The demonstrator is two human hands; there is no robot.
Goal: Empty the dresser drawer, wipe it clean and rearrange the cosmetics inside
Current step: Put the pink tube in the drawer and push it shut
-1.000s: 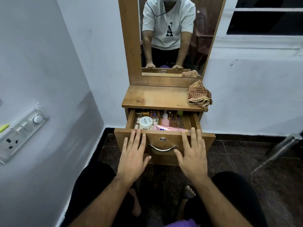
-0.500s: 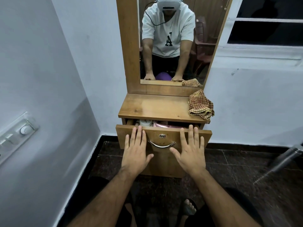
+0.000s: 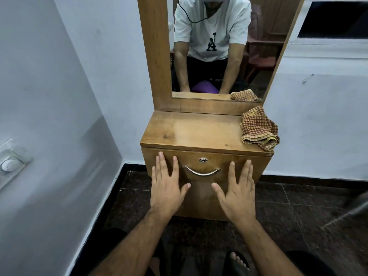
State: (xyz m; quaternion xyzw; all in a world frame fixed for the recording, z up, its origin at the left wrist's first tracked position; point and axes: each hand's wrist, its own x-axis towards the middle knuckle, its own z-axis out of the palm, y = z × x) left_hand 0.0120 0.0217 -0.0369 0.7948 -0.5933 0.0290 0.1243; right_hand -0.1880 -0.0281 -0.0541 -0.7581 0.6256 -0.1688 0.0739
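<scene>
The wooden dresser drawer [image 3: 207,156] is pushed fully in, flush with the dresser front, so the cosmetics inside are hidden. A curved metal handle [image 3: 202,171] and a small round lock [image 3: 203,160] sit in the middle of its front. My left hand [image 3: 166,186] lies flat against the drawer front left of the handle, fingers spread. My right hand [image 3: 237,191] lies flat to the right of the handle, fingers spread too. Neither hand holds anything. A crumpled checked cloth [image 3: 258,129] rests on the right end of the dresser top [image 3: 191,130].
A tall wood-framed mirror [image 3: 219,46] rises behind the dresser top and reflects a person in a white shirt. White walls stand close on the left and right; a switch plate [image 3: 10,163] is on the left wall. The floor [image 3: 298,206] is dark tile.
The drawer was open with cosmetics visible; both hands pushed it inward and it is now fully closed. The hands stay flat on its front.
</scene>
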